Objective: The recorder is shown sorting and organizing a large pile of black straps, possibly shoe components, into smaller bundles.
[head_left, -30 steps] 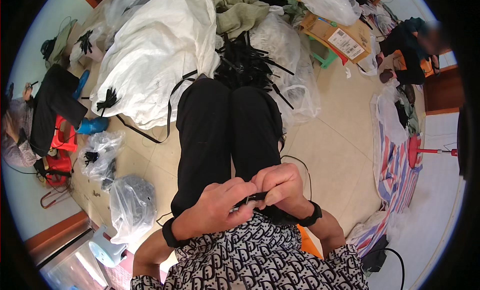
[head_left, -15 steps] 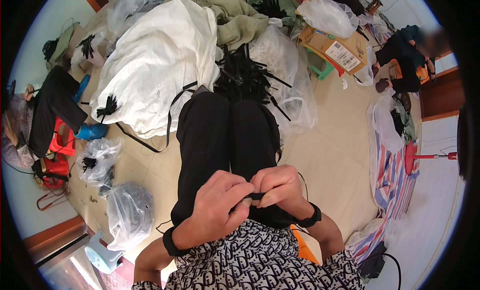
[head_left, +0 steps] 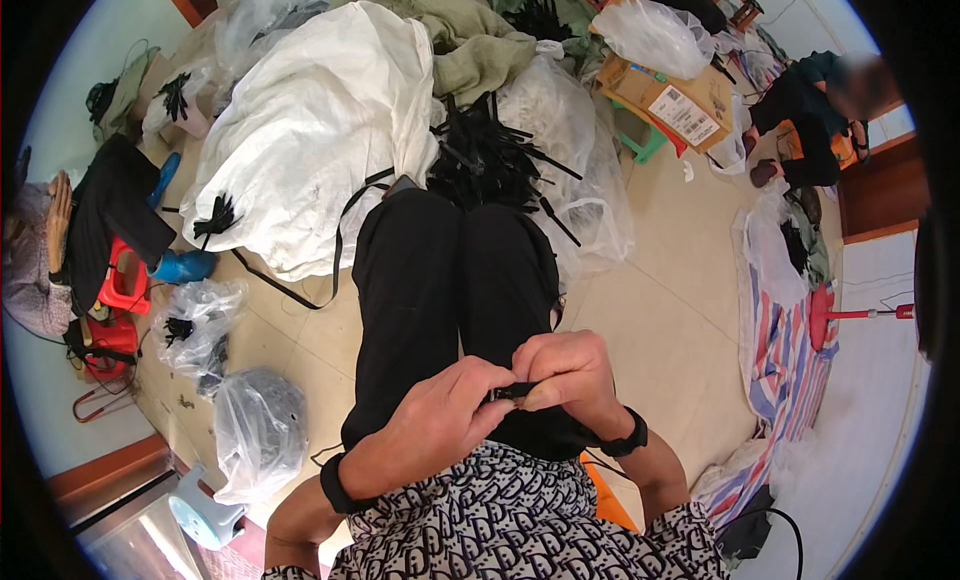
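Observation:
Above my lap, my left hand [head_left: 430,418] and my right hand [head_left: 574,378] meet with bent, pinching fingers. Between them runs a short black strap [head_left: 514,391], gripped at its left end by the left fingers and at its right end by the right fingers. A shiny dark part shows on the strap by the left fingertips; its exact kind is too small to tell. Just past my knees lies a heap of loose black straps [head_left: 484,160], partly on clear plastic. Left of the heap, a large white sack [head_left: 310,120] bears a tied bundle of black straps [head_left: 215,216].
Clear plastic bags [head_left: 260,435] stand on the floor at left, near a blue-white stool [head_left: 205,510]. A person in dark trousers [head_left: 115,205] sits by red stools [head_left: 125,275]. At right are a cardboard box [head_left: 665,95], a striped sheet [head_left: 785,370] and another seated person [head_left: 810,110].
My hands have shifted slightly, and more of the strap and its shiny part shows between the fingers. The left-hand person's hand has come up into fuller view.

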